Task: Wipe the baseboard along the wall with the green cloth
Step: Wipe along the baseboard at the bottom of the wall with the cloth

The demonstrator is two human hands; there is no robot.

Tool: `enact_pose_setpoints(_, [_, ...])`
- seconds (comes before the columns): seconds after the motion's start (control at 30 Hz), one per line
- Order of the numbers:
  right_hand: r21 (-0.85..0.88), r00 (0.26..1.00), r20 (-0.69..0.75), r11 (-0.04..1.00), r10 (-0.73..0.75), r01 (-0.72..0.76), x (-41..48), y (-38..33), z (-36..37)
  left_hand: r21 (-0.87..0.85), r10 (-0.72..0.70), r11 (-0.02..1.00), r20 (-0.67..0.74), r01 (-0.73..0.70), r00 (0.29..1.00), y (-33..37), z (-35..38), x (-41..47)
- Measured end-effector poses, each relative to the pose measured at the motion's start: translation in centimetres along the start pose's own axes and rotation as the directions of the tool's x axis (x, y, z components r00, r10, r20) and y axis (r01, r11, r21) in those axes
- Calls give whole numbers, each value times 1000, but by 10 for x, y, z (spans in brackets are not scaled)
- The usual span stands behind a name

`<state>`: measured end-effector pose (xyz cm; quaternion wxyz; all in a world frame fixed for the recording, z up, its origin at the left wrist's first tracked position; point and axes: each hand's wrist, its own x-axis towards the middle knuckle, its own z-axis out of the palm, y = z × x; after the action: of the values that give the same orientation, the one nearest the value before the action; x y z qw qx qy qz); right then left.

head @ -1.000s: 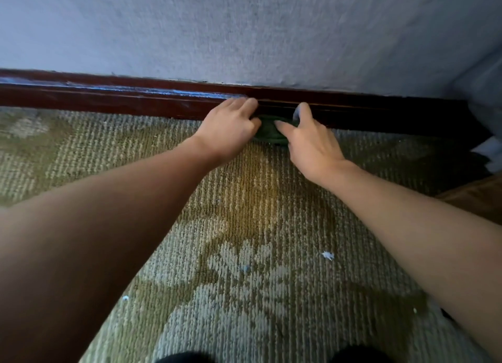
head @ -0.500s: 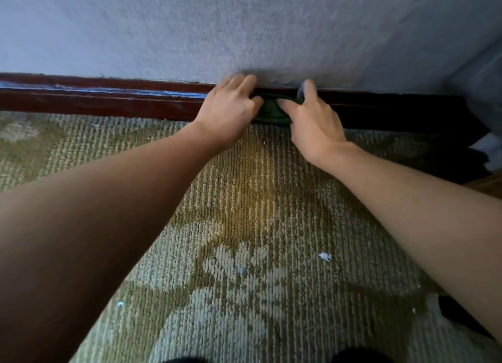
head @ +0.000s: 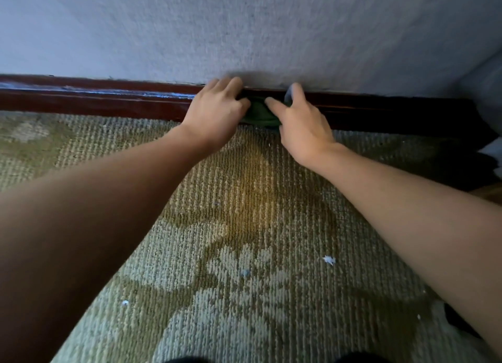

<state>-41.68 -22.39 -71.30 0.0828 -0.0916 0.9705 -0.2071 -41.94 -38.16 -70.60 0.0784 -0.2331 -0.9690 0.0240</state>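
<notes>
A dark red-brown baseboard (head: 95, 99) runs along the foot of the grey wall (head: 244, 28). A dark green cloth (head: 260, 114) is bunched against the baseboard at the centre, mostly hidden between my hands. My left hand (head: 217, 112) holds the cloth's left end, its fingers reaching up to the baseboard's top edge. On the right end, my right hand (head: 301, 123) grips with the thumb across the cloth and the fingers curled over the top edge.
A green and beige patterned carpet (head: 244, 240) covers the floor up to the baseboard, with small white specks (head: 329, 259) on it. Dark and white objects (head: 489, 156) lie at the right edge near the corner.
Both hands have slid the cloth up from the carpet line onto the baseboard's face and top edge. They stay close together.
</notes>
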Motion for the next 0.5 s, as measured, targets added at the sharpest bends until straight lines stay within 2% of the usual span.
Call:
enact_pose_setpoints(0.1, [86,997,38,994,67,-70,-5,4,1,22,71,997,-37,-70,997,5,-2,-8])
enact_pose_setpoints(0.27, [20,999,16,999,44,-44,-13,22,-5,108,169,981,-106,-158,980,21,-3,-5])
enact_pose_setpoints(0.37, [-17,996,-8,996,87,-87,-11,33,-17,79,182,982,-147,-172,972,31,-4,10])
enact_pose_setpoints(0.5, [-74,994,-6,991,110,-110,-10,42,-19,71,156,986,-87,-150,984,41,-4,21])
